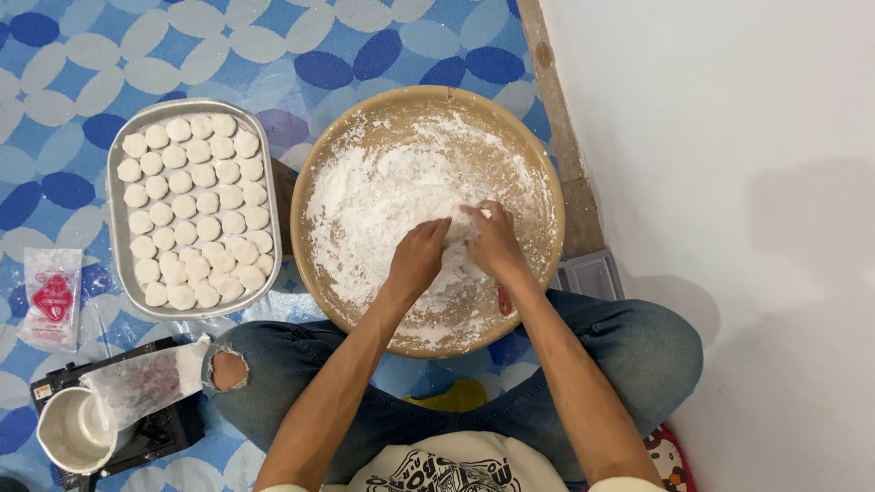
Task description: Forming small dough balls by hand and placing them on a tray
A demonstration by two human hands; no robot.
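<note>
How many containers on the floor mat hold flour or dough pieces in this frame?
2. The metal tray on the left holds rows of round white dough pieces; the round tan basin in the middle holds flour, where both hands work. None appears hidden.

A floor mat [82, 55] patterned with blue and pale grey ovals is covering the ground. A plain white wall [729, 182] is running down the right side, a bare wooden strip [561, 118] edging its base. Soft shadows are falling on the wall.
</note>
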